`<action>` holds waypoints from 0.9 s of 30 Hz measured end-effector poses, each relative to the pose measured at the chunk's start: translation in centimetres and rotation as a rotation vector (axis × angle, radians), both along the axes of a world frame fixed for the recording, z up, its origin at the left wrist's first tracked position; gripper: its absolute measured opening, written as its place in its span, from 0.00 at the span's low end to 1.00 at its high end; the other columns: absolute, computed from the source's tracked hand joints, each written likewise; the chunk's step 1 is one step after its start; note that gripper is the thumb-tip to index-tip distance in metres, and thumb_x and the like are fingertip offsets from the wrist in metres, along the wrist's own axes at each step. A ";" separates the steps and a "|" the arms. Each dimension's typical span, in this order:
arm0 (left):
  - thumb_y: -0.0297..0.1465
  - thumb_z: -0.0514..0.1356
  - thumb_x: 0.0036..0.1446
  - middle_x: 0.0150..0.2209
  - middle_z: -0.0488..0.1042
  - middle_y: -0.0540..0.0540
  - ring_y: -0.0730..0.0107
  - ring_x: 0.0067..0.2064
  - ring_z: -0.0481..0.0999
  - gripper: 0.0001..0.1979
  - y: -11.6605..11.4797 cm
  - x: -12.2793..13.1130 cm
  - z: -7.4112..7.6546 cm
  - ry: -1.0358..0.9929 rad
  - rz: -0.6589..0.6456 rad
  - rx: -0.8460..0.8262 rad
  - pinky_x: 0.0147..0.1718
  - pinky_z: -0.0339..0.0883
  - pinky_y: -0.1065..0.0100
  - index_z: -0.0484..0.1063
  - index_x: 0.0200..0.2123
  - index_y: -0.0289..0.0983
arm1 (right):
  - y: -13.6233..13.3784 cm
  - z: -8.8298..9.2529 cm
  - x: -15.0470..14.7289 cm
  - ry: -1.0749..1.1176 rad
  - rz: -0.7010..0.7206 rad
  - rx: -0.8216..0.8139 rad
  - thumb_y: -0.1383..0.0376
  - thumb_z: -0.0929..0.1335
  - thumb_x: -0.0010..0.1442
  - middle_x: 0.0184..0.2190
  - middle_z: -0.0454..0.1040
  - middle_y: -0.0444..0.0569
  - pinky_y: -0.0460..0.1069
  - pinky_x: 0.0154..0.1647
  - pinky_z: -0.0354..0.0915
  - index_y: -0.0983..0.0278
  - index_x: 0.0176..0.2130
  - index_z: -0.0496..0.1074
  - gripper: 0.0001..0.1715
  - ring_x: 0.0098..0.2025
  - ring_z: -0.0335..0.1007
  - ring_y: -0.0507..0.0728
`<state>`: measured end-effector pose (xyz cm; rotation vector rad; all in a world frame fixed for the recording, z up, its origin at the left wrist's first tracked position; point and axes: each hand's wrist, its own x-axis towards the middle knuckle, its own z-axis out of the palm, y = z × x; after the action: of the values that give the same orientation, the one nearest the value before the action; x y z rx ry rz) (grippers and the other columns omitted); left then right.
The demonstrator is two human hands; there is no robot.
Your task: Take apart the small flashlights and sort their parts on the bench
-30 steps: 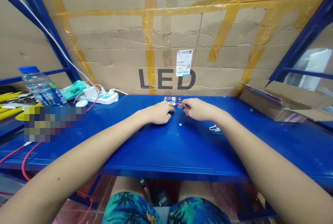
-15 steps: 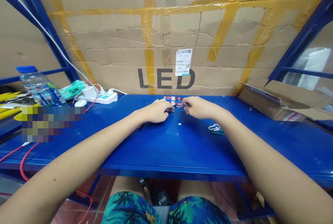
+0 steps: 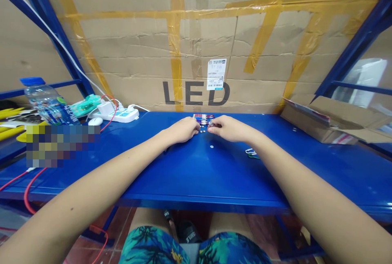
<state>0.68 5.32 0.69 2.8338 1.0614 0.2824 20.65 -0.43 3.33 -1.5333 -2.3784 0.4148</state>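
Several shiny red, blue and purple pens (image 3: 203, 117) lie side by side at the back of the blue table. My left hand (image 3: 183, 130) rests on the table at their near left end, fingers curled, with whatever lies under them hidden. From the right, my right hand (image 3: 226, 128) reaches toward the same spot. Its thumb and fingers are pinched on something small that I cannot make out. In the narrow gap between both hands are small shiny round pieces (image 3: 202, 131), just in front of the pens.
A white and a green carabiner (image 3: 251, 153) lie by my right forearm. An open cardboard box (image 3: 321, 123) stands at the right. At the left are a water bottle (image 3: 49, 102), a power strip (image 3: 122, 114) and cables. A large carton (image 3: 141, 59) backs the table (image 3: 211, 178).
My right hand has moved left, closer to my left hand. The left fingers have shifted slightly, and small shiny pieces now show between the hands.
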 end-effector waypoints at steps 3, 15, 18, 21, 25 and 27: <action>0.27 0.55 0.59 0.41 0.78 0.40 0.57 0.45 0.75 0.11 -0.2 0.0 0.4 0.049 0.005 0.055 0.46 0.66 0.60 0.78 0.38 0.36 | 0.0 -0.4 -0.1 0.017 0.063 -0.013 0.60 0.63 0.64 0.27 0.71 0.44 0.47 0.30 0.55 0.64 0.30 0.69 0.14 0.30 0.63 0.52; 0.28 0.59 0.59 0.36 0.78 0.47 0.65 0.39 0.74 0.04 -4.5 -0.7 1.3 -0.272 -0.038 0.090 0.40 0.65 0.65 0.75 0.35 0.37 | -0.6 -1.5 0.7 0.093 0.176 0.013 0.67 0.67 0.59 0.37 0.79 0.48 0.48 0.41 0.62 0.64 0.35 0.77 0.08 0.38 0.71 0.56; 0.28 0.59 0.61 0.35 0.77 0.47 0.68 0.37 0.74 0.04 -5.5 -0.5 0.8 -0.432 -0.141 0.197 0.39 0.66 0.67 0.73 0.36 0.36 | -0.5 -1.7 0.6 0.131 0.216 0.018 0.66 0.68 0.59 0.33 0.77 0.48 0.49 0.39 0.62 0.65 0.30 0.75 0.07 0.36 0.71 0.56; 0.27 0.58 0.63 0.36 0.76 0.45 0.67 0.38 0.75 0.04 -5.9 -0.2 0.3 -0.459 -0.221 0.282 0.39 0.67 0.66 0.73 0.37 0.35 | -0.5 -1.9 0.4 0.203 0.260 -0.025 0.66 0.67 0.58 0.31 0.77 0.48 0.49 0.37 0.63 0.65 0.30 0.73 0.06 0.34 0.71 0.56; 0.27 0.58 0.63 0.36 0.76 0.45 0.67 0.38 0.75 0.04 -5.8 0.0 0.1 -0.462 -0.252 0.297 0.39 0.68 0.66 0.73 0.37 0.35 | -0.5 -2.2 0.2 0.250 0.264 -0.041 0.66 0.67 0.57 0.31 0.77 0.48 0.49 0.38 0.64 0.65 0.30 0.72 0.05 0.34 0.72 0.56; 0.27 0.58 0.63 0.35 0.77 0.45 0.67 0.38 0.75 0.05 -5.8 0.0 0.1 -0.469 -0.256 0.286 0.40 0.69 0.65 0.74 0.36 0.35 | -0.4 -2.3 0.2 0.265 0.271 -0.048 0.66 0.67 0.57 0.30 0.76 0.48 0.50 0.39 0.65 0.64 0.30 0.72 0.05 0.34 0.72 0.56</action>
<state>0.67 -0.50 0.77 2.8678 0.5949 1.0809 20.81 -0.83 1.05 -1.0946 -2.3805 0.6918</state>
